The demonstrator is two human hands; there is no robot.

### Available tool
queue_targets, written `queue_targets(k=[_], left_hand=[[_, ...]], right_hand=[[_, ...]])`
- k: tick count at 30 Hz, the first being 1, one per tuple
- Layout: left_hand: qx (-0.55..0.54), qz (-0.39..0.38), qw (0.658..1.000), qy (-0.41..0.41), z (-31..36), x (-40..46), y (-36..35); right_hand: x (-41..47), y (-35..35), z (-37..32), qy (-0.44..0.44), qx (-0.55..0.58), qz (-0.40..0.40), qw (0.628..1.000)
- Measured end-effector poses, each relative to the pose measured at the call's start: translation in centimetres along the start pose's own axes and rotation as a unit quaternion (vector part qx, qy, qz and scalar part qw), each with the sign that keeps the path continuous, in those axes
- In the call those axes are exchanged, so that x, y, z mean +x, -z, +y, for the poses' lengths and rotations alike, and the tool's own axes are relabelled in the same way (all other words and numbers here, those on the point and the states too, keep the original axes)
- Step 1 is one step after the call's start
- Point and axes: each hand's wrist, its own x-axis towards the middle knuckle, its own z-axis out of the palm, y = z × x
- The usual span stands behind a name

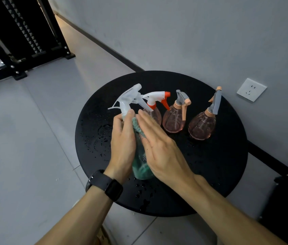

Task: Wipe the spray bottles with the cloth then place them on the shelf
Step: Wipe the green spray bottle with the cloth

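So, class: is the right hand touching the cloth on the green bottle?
Touching. The head view shows the right hand with straight fingers pressing the cloth flat against the green bottle.

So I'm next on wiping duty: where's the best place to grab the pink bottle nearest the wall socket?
Probably by the narrow neck just under the grey sprayer head of the rightmost pink bottle, coming from above and the near side. Its belly is wide and round, and the neighbouring pink bottle stands clear to its left. Its head leans back toward the wall.

Green spray bottle point(142, 167) held tilted, teal cloth point(137, 127) pressed on it (three pink bottles point(174, 119) upright behind)
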Motion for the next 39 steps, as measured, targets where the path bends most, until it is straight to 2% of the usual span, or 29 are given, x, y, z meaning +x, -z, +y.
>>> queue_targets(k=[6, 10, 13, 17, 22, 30, 36, 39], left_hand=[[-0.055, 0.008, 0.998, 0.02, 0.1, 1.1, 1.1], [-0.065, 0.03, 0.996, 0.044, 0.2, 1.7, 1.6], [-0.046, 0.028, 0.998, 0.029, 0.0, 1.7, 1.7], [-0.062, -0.005, 0.998, 0.022, 0.3, 1.2, 1.2], [-0.105, -0.081, 0.986, 0.097, 0.0, 0.3, 0.8], [-0.074, -0.162, 0.979, 0.103, -0.5, 0.1, 0.9], [-0.076, -0.121, 0.985, 0.1, -0.2, 0.9, 1.6], [-0.068, -0.065, 0.993, 0.066, 0.2, 1.7, 2.4]], right_hand=[[-2.1, -0.7, 0.6, 0.081, -0.052, -0.025, 0.995], [-3.6, -0.8, 1.0, 0.098, -0.064, -0.035, 0.993], [-4.1, -0.7, 1.1, 0.094, -0.065, -0.034, 0.993], [-3.7, -0.6, 0.9, 0.071, -0.053, -0.017, 0.996], [-2.0, 0.0, 1.1, 0.045, -0.045, 0.01, 0.998], [-1.3, 0.6, 1.4, 0.037, -0.04, 0.004, 0.999], [-2.7, 0.2, 1.8, 0.052, -0.04, -0.023, 0.998], [-3.6, -0.1, 2.3, 0.069, -0.058, -0.052, 0.995]])
